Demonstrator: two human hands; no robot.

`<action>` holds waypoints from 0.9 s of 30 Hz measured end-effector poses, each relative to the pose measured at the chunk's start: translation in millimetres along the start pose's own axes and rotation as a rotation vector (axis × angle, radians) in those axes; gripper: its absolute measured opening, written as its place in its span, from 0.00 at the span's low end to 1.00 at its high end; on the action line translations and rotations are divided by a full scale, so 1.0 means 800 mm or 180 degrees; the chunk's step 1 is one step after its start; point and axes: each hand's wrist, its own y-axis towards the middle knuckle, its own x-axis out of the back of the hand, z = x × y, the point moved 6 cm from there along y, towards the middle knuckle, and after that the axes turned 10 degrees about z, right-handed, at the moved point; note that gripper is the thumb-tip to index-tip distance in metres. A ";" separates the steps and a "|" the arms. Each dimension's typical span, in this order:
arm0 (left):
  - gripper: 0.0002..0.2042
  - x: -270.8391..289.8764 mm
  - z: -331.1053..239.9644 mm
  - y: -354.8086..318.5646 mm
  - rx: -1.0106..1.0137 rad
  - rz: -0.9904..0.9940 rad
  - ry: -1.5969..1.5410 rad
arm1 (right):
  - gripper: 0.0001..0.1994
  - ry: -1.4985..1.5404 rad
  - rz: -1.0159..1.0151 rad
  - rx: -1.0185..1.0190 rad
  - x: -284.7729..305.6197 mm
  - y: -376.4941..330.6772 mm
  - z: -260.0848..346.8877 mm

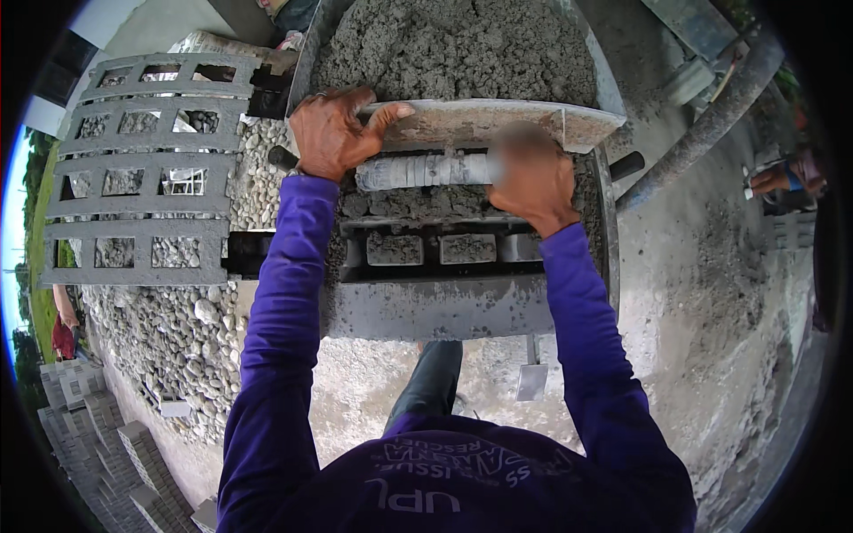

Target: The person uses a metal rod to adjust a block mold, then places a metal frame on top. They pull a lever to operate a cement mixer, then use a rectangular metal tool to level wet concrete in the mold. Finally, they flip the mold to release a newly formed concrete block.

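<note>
Two hands on one scraper bar over a block mould.

Both hands grip the pale bar (426, 169) lying across the mould (444, 253): the left hand (333, 133) has its fingers (384, 115) spread over the metal plate (484, 124) and bar end, while the right hand (533, 182) is blurred, fingers seemingly wrapped round the bar. To level well, I judge the bar should stay flat on the rim, drawn evenly with equal pressure from both hands. Counted: one bar, one mould showing three filled cells, one heap of wet mix (458, 49), four cast blocks (142, 169) on the gravel (178, 338) at left.
</note>
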 end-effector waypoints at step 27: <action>0.28 0.108 -0.121 -0.265 0.0311 0.0745 -0.0270 | 0.14 0.0444 0.0019 -0.0141 0.091 -0.262 0.129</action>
